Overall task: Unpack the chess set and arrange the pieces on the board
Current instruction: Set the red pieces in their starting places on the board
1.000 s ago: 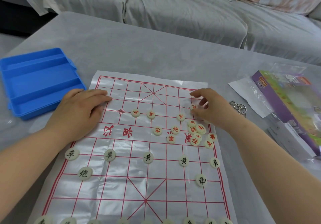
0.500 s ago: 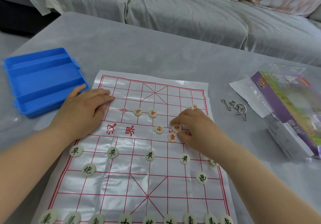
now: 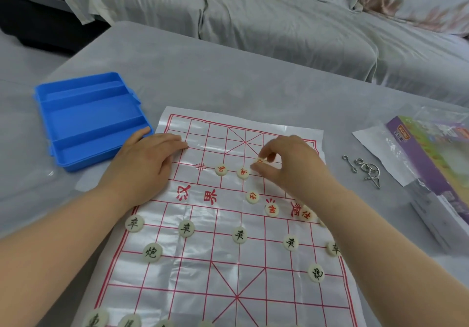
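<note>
A white plastic chess sheet (image 3: pixel 203 263) with a red grid lies on the grey table. My left hand (image 3: pixel 144 166) rests flat on its left edge. My right hand (image 3: pixel 286 166) pinches a red-lettered round piece (image 3: pixel 259 160) between thumb and fingertips over the far half. Loose red-lettered pieces sit nearby: one (image 3: pixel 221 170), another (image 3: pixel 243 172), a third (image 3: pixel 252 196), and more partly hidden under my right wrist. Black-lettered pieces (image 3: pixel 239 234) stand in rows on the near half, with cannons (image 3: pixel 152 252) (image 3: pixel 316 272) behind them.
A blue plastic tray (image 3: pixel 88 118) with dividers lies left of the sheet, touching my left thumb. Metal wire puzzle rings (image 3: pixel 363 169) and a purple box in a clear bag (image 3: pixel 436 169) lie to the right. A covered sofa (image 3: pixel 279 22) stands beyond the table.
My right hand picked a red piece from the cluster by the river and carried it forward-left. The left hand stayed put on the sheet. The camera shifted left.
</note>
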A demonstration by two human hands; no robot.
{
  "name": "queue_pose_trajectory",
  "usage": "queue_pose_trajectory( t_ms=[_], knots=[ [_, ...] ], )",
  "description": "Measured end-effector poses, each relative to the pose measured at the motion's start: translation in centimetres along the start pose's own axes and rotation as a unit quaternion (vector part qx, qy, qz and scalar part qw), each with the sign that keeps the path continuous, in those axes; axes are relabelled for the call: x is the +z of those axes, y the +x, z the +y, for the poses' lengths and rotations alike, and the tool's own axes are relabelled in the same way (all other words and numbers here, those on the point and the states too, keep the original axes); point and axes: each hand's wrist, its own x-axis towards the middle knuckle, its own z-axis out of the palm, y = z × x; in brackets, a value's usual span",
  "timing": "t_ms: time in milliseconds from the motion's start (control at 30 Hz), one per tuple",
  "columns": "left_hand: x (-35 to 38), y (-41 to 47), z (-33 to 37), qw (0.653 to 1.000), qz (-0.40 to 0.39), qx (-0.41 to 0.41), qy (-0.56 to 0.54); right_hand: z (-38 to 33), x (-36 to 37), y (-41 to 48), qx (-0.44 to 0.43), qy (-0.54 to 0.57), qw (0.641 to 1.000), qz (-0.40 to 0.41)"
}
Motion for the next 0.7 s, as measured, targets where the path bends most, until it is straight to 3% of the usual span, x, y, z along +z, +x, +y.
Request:
queue_pose_trajectory(
  t_ms=[267, 700],
  knots=[
    [0.0, -0.2, 0.4, 0.998, 0.046, -0.039, -0.031, -6.1, 3.2, 6.5, -0.033, -0.020, 0.999, 0.022],
    [-1.3, -1.2, 0.5, 0.997, 0.071, -0.043, -0.007, -7.0, 4.1, 6.3, -0.038, 0.094, 0.992, -0.080]
  ],
)
